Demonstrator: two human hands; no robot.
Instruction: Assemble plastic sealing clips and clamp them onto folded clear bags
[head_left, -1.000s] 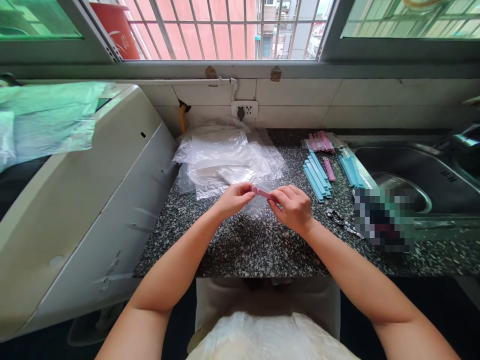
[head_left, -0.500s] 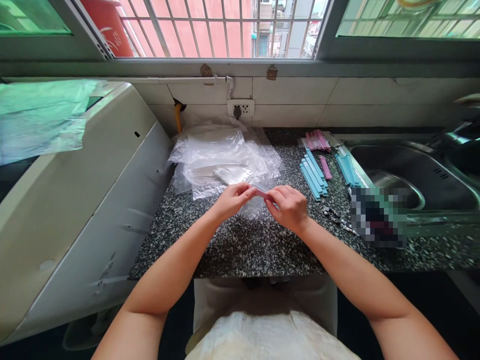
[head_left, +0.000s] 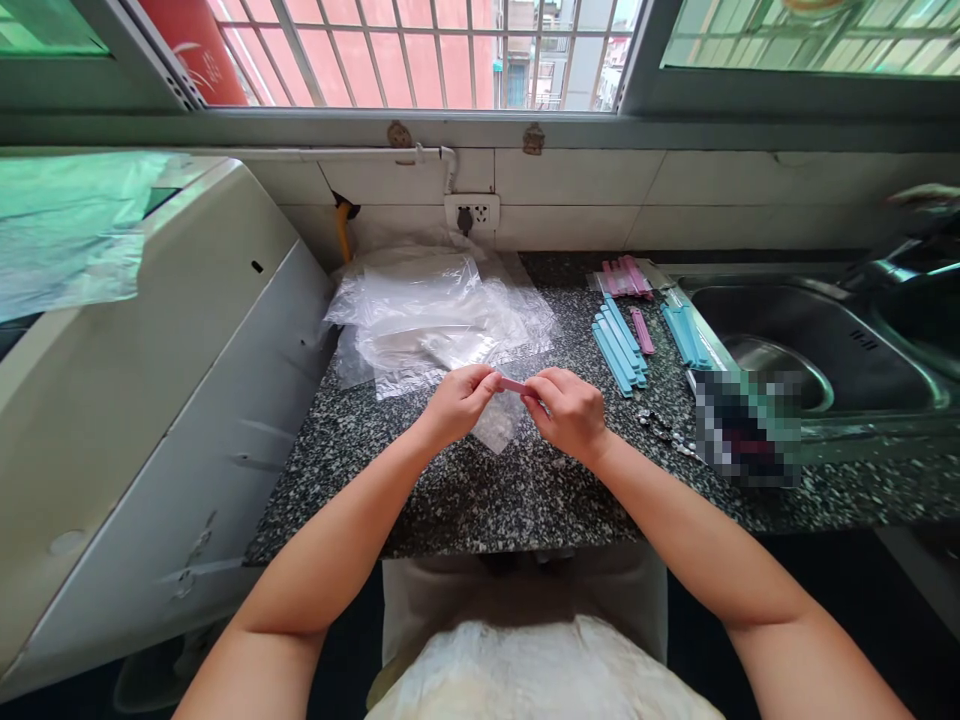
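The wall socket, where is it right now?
In the head view, the wall socket is on the tiled wall, under the window and just behind the plastic bags.

My one head view looks forward and down from above my forearms (head_left: 330,540), with my left hand (head_left: 456,405) and right hand (head_left: 571,412) fairly near, mid-frame; it spans from my torso (head_left: 540,670) below them to the window (head_left: 442,60) beyond.

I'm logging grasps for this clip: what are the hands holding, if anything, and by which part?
The left hand and right hand pinch a pink strip, one at each end.
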